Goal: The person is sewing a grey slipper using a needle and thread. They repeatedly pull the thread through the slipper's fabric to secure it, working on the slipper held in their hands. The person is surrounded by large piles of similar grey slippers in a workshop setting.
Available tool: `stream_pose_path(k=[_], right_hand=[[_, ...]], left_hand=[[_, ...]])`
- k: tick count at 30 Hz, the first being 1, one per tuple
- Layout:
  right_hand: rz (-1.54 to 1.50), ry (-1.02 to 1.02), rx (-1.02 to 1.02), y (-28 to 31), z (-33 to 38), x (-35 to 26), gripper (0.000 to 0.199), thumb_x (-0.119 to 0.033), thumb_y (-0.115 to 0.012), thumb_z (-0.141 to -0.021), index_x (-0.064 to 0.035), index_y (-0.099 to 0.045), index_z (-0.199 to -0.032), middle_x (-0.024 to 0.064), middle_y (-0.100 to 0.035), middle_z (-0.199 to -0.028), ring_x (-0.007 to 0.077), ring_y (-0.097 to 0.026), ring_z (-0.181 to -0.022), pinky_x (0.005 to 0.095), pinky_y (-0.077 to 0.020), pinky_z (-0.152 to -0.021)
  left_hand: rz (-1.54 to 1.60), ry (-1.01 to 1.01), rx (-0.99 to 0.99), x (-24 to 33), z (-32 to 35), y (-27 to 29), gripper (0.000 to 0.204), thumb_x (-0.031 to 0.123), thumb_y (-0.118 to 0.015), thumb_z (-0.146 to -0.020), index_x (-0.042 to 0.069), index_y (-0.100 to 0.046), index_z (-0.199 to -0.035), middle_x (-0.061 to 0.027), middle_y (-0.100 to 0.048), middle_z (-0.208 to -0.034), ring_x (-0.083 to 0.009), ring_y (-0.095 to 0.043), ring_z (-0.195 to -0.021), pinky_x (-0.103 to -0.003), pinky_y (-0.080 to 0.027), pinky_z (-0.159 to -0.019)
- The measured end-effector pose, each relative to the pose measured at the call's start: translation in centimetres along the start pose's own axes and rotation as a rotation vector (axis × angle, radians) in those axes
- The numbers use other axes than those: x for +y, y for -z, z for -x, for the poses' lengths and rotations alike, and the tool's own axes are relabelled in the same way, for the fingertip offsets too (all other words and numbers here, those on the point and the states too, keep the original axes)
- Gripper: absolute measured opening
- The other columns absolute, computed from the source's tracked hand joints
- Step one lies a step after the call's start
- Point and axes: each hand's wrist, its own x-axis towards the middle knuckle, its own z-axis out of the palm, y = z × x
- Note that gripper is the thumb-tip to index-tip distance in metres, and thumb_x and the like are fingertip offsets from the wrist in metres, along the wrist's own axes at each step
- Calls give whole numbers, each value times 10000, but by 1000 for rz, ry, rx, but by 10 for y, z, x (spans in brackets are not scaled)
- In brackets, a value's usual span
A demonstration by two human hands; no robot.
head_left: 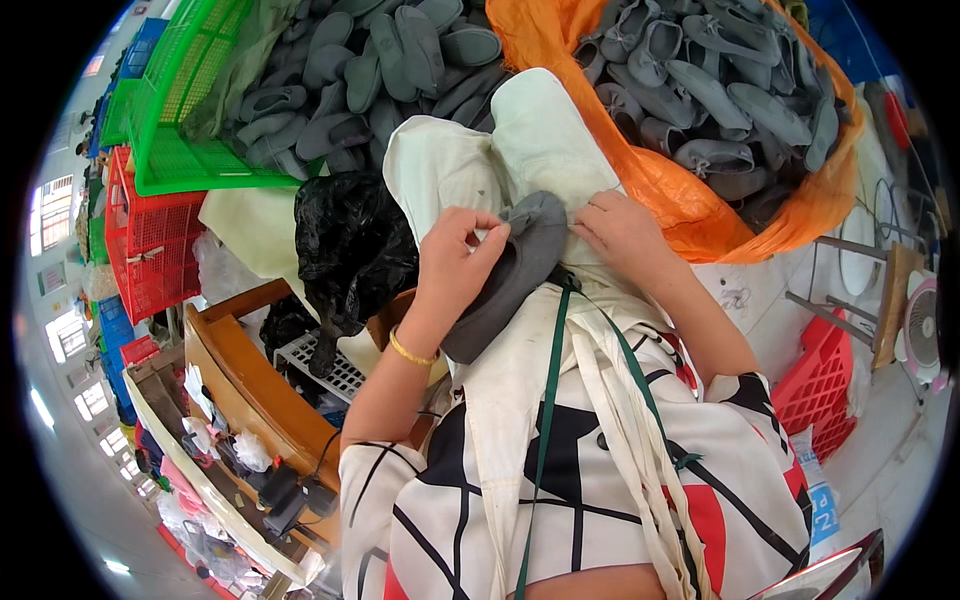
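A dark grey cloth shoe (518, 262) lies across my lap, its toe pointing away and its opening facing left. My left hand (460, 256) is closed in a pinch at the shoe's upper edge, near a small raised piece of grey material. Beyond the shoe's right side, my right hand (622, 235) has its thumb and fingers pinched together. What those fingers hold, if anything, is too small to make out. Under the shoe, a pale apron (548, 120) covers my legs.
Ahead on the left, a green plastic crate (185, 110) holds many grey shoes. An orange sack (640, 190) at the right holds more. A black plastic bag (355, 250) sits by my left knee, beside a wooden drawer (260, 375). A red basket (815, 385) and fan (922, 330) stand right.
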Motion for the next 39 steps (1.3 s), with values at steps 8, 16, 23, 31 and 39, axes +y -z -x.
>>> stream_pose_path(k=[8,16,23,31,39], right_hand=[[-258,105,35,4,9,-48,101,-181,-690,-859,-92,-645,-875,80,-573,-755,290,-600,-730,396,-505,-640],[-435,-121,11,-8,-5,-33,129,-129,-651,-891,-89,-646,-1014,127,-636,-826,288,-644,-713,385,-499,-626],[-73,59,12,-23,-27,-35,74,-127,-627,-779,-124,-624,-853,64,-556,-809,271,-616,-716,382,-504,-604],[-348,32,46,-34,-26,-34,72,-114,-701,-834,-87,-664,-890,72,-546,-785,263,-598,-721,358,-464,-587],[-1438,-686,99,-15,-24,-21,118,-223,-601,-992,-110,-612,-958,34,-616,-814,135,-608,-653,269,-489,-564]], left_hand=[[330,421,-285,0,9,-28,246,239,-713,-904,10,-711,-813,-6,-661,-702,-38,-506,-554,-207,-391,-479],[1085,749,-266,-3,5,-12,104,125,-636,-926,63,-617,-845,-31,-646,-720,-51,-509,-504,-199,-371,-419],[62,16,-167,0,22,-20,114,114,-587,-973,31,-611,-898,40,-539,-694,-33,-466,-603,-199,-389,-540],[472,474,-262,-17,2,-14,113,110,-612,-963,5,-653,-958,30,-607,-742,-53,-522,-621,-216,-438,-564],[220,193,-174,-14,9,-22,121,98,-641,-932,-17,-675,-932,-25,-628,-698,-71,-535,-624,-238,-445,-583]])
